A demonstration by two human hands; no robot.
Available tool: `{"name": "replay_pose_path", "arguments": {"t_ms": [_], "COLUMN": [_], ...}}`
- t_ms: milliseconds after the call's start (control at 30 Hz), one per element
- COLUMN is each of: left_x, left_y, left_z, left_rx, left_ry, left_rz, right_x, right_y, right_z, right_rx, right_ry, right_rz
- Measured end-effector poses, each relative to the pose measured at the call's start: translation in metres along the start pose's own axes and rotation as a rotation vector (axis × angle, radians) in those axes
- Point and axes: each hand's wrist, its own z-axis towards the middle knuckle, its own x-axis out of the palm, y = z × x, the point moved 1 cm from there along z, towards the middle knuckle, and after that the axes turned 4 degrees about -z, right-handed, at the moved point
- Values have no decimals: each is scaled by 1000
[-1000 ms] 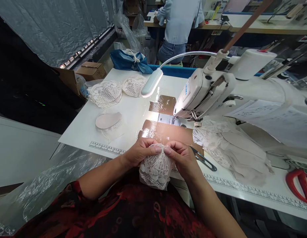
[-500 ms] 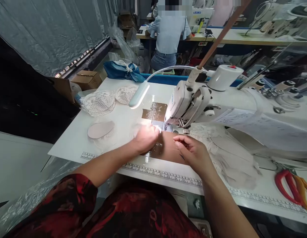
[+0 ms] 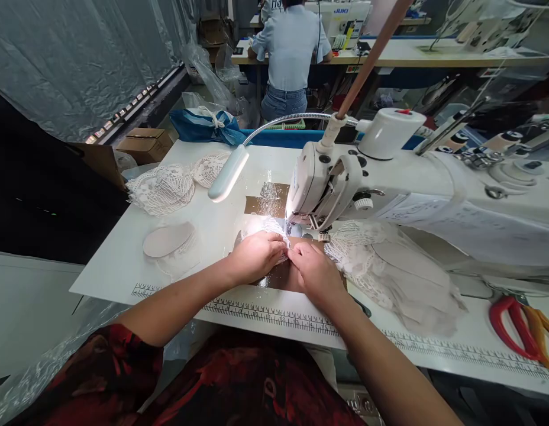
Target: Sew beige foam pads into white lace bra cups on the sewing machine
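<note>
Under the needle of a white sewing machine lies a white lace piece, brightly lit by the lamp. My left hand presses on the lace from its near side, fingers together. Close beside it, my right hand pinches the lace's right edge just in front of the presser foot. Part of the lace is hidden beneath my fingers. Brown tape covers the table under both hands.
Left of my hands lie a beige oval pad and lace cups. Sheer lace pieces lie under the machine arm, with red-handled scissors farther right. A lamp hangs over the table. Another person sits ahead.
My right hand has moved left to meet my left hand and now grips the lace. The lace has come into view at the needle. The whole view has shifted slightly.
</note>
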Motion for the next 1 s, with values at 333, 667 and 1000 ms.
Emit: {"name": "replay_pose_path", "arguments": {"t_ms": [333, 667, 1000], "left_x": [17, 16, 16], "left_y": [37, 50, 42], "left_z": [22, 26, 23], "left_rx": [158, 205, 38], "left_ry": [-67, -101, -99], "left_rz": [91, 62, 268], "right_x": [6, 5, 8], "right_y": [-2, 0, -3], "right_z": [14, 14, 7], "right_rx": [85, 97, 76], "right_ry": [23, 11, -27], "right_rz": [-89, -107, -36]}}
